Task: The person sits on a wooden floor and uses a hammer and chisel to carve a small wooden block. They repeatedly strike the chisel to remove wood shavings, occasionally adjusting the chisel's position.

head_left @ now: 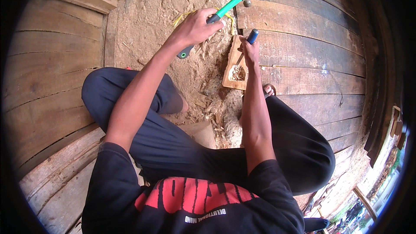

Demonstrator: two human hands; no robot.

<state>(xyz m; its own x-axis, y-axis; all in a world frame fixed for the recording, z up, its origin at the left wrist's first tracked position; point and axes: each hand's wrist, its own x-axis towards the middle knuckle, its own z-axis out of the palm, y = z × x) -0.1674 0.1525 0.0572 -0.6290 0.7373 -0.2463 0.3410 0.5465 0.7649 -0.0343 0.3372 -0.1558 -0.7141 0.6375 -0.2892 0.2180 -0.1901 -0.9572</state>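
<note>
My left hand (199, 28) is closed around the grip of a claw hammer (229, 7) with a green and black handle. The hammer's metal head points up and to the right, raised beyond the far end of a pale wooden block (233, 63). My right hand (250, 54) grips a chisel (253, 36) whose blue handle end sticks out above the fist. Its dark shaft slants down toward the block; where the tip rests is hard to make out. A hollow (237, 73) carved in the block's near end holds wood shavings.
Dark wooden planks (303, 52) stretch along the right, beside my right foot (269, 90). Sandy ground (147, 30) with scattered chips (212, 117) lies between my legs and ahead. A yellow strap (180, 18) is near my left hand. More boards (52, 69) stand at the left.
</note>
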